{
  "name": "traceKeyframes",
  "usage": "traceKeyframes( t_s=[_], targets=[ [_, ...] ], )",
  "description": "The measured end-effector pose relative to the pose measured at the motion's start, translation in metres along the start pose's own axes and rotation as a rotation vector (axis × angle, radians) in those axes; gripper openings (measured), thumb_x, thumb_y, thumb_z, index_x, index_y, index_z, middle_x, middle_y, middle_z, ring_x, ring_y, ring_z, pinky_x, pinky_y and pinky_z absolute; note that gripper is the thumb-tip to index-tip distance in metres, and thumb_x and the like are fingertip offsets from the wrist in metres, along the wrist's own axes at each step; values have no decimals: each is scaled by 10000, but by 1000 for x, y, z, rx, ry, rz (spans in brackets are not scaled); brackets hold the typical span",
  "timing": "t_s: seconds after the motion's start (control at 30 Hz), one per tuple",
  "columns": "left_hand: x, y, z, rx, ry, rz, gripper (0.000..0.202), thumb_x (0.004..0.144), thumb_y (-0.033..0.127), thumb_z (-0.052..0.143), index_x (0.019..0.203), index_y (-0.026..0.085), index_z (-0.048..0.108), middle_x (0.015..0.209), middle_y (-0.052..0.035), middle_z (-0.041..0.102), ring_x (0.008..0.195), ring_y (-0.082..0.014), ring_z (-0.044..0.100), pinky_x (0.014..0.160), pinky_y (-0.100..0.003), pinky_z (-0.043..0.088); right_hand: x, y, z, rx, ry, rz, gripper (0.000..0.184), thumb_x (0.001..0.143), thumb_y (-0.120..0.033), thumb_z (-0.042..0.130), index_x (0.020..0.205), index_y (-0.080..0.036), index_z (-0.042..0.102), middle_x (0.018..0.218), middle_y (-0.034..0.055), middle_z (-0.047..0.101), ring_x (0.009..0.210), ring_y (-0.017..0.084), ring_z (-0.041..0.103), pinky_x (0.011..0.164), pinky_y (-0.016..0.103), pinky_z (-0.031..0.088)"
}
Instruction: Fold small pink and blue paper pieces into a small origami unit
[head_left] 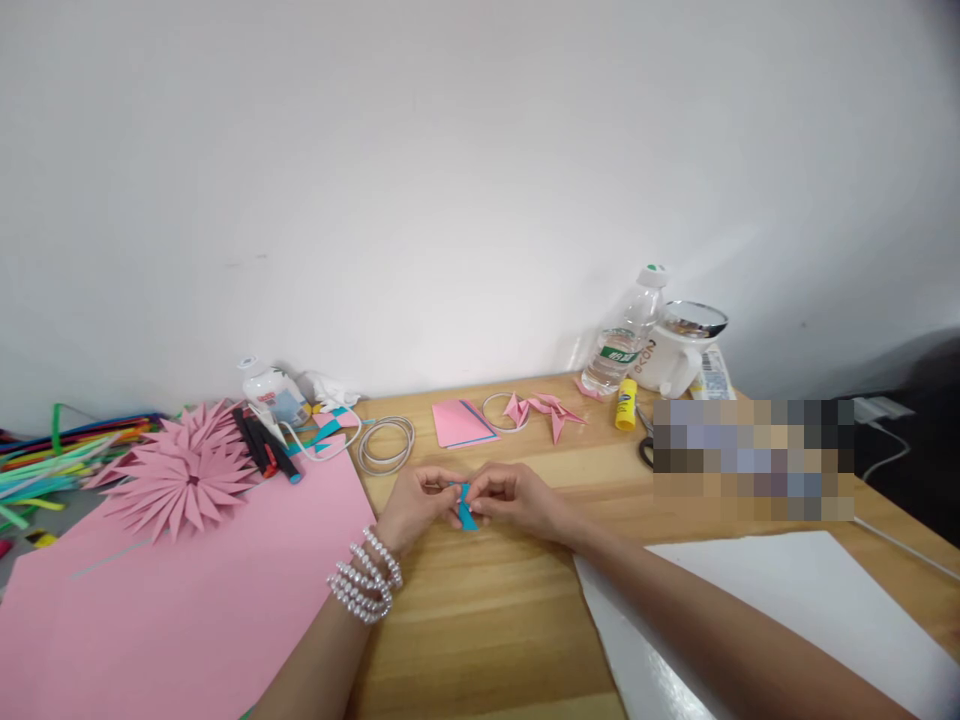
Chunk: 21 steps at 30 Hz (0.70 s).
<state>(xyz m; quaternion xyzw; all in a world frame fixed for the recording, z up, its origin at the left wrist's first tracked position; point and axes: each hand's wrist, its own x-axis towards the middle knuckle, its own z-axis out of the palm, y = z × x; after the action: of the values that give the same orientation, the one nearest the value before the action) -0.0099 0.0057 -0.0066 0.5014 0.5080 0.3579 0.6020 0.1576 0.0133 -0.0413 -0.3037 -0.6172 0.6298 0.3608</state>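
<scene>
Between my two hands, over the middle of the wooden table (487, 620), is a small folded piece of blue paper (466, 510). My left hand (420, 505), with a pearl bracelet (367, 580) on the wrist, pinches it from the left. From the right, my right hand (514, 500) grips the same paper with thumb and fingers. Parts of the paper are hidden behind the fingertips. Just beyond the hands lie a stack of pink paper squares (459, 424) and folded pink paper pieces (556, 414).
On the left are large pink sheets (187, 620), pink paper flowers (187, 480), markers (259, 440) and pipe cleaners (60, 460). Back right hold a water bottle (626, 330), glue stick (626, 405), white mug (667, 360) and scissors (646, 440). A white board (810, 600) lies right.
</scene>
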Motion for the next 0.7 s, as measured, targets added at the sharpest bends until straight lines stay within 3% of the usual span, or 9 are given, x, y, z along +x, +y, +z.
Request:
traceKeyframes(
  t_s=[0.27, 0.47, 0.7],
  targets=[
    [-1, 0, 1, -39, -13, 9, 362, 546, 361, 730, 748, 74, 638, 560, -70, 668, 456, -151, 610, 440, -242, 486, 1, -3, -5, 108, -54, 72, 268, 667, -382, 657, 775, -139, 621, 681, 13, 626, 582, 89, 556, 584, 232, 451],
    [-2, 2, 0, -16, -33, 5, 342, 553, 316, 740, 760, 62, 642, 596, -86, 680, 461, -140, 606, 455, -236, 487, -1, -5, -5, 134, -29, 78, 256, 652, -354, 677, 774, -139, 613, 667, 2, 630, 576, 84, 565, 600, 235, 455],
    [1, -6, -5, -231, -70, -45, 319, 533, 280, 764, 745, 78, 638, 570, -56, 668, 466, -125, 603, 413, -190, 463, -1, -11, -2, 198, -2, 49, 229, 660, -336, 676, 751, -139, 604, 661, 10, 637, 617, 105, 591, 583, 233, 463]
  ],
)
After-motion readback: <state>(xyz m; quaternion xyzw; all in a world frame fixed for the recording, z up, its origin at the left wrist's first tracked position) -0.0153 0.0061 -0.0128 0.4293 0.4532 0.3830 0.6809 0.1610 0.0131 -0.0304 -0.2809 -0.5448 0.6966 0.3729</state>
